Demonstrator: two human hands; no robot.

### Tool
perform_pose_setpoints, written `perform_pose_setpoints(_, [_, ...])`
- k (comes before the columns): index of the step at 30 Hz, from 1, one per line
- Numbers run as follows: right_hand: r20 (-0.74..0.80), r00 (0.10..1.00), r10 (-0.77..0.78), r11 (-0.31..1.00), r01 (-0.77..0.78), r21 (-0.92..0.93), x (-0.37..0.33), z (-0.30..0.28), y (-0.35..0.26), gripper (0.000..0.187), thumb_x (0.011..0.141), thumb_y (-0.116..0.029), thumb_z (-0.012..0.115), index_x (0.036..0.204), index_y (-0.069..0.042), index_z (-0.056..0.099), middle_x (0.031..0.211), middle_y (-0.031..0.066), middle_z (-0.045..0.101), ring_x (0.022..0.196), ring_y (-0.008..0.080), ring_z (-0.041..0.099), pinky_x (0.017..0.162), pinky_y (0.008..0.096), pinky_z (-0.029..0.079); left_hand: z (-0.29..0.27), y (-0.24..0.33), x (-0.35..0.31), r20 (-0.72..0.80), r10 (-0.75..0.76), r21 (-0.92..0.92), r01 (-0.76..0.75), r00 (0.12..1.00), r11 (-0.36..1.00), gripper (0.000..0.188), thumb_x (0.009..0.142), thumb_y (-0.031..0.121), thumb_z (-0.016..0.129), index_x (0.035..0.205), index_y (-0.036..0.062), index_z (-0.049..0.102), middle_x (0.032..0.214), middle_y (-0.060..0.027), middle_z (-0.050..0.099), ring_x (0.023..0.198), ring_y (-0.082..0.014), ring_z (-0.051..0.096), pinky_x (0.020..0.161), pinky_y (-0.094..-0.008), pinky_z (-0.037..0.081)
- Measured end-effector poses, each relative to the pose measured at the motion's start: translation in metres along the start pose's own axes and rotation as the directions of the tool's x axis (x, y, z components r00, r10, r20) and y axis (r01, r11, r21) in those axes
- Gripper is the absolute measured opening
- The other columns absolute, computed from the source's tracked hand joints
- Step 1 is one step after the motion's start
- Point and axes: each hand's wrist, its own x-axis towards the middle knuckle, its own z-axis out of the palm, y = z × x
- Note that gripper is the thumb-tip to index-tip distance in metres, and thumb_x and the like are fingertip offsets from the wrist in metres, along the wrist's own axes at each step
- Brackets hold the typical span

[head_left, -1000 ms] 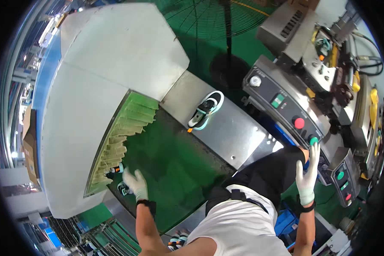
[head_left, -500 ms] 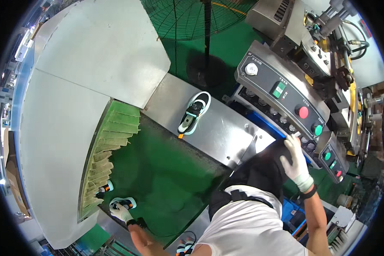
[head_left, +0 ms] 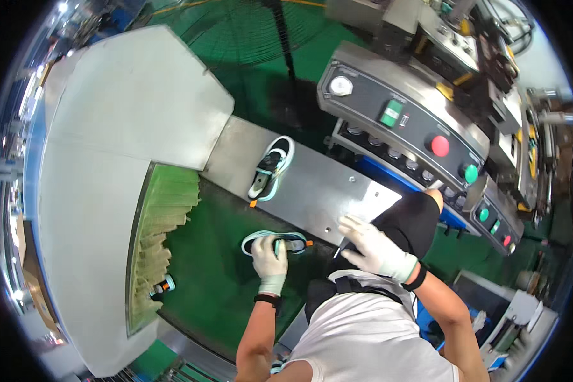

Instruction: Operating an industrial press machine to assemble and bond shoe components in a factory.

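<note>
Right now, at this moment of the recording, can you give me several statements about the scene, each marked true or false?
1. The left hand is on a shoe over the green surface. True.
2. The right hand grips a second shoe. False: the right hand holds no shoe; the second shoe rests on the metal ledge.
3. The larger control panel carries a round red button. True.
4. The strip curtain is bright red. False: the strip curtain is green.
5. Another shoe shows partly at the curtain's edge. True.
</note>
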Motion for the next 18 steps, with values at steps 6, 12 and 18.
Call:
perform_pose_setpoints(6, [-0.036,0.999,0.01,0.991,-0.006,0.132,-0.001,0.02,0.005,0.07,0.099,-0.03,0.078,0.153,0.006,0.053,0.163,0.028,0.05,0.158,0.043,0.042,0.131,0.0494,0.037,-0.019,-0.006,0.022,0.142,0.141,-0.037,-0.137,0.98,0.99,0.02,0.104,0.022,0.068,0.117,0.0074,0.073,0.118,-0.0134,0.065,0.107,-0.0386,0.069,0.093,-0.049,0.057])
perform_pose_setpoints(12, [0.053,0.987,0.149,0.934,-0.158,0.319,0.01,0.018,-0.002,0.084,0.093,-0.047,0.08,0.152,0.006,0.055,0.143,0.0308,0.067,0.132,0.0444,0.066,0.113,0.048,0.054,-0.039,0.102,0.053,0.219,0.278,-0.32,-0.2,0.935,0.926,0.036,0.116,0.024,0.048,0.108,-0.0005,0.072,0.099,-0.0148,0.07,0.089,-0.0329,0.07,0.084,-0.0428,0.055])
perform_pose_setpoints(18, [-0.077,0.89,0.448,0.873,-0.417,0.254,-0.045,-0.061,-0.026,0.079,0.089,-0.051,0.082,0.146,0.0,0.061,0.113,0.0262,0.078,0.101,0.045,0.077,0.092,0.0499,0.062,-0.031,0.207,0.082,0.484,0.34,-0.503,-0.062,0.806,0.862,0.044,0.118,0.029,0.042,0.108,-0.0023,0.071,0.102,-0.0118,0.073,0.089,-0.0245,0.069,0.081,-0.0371,0.054])
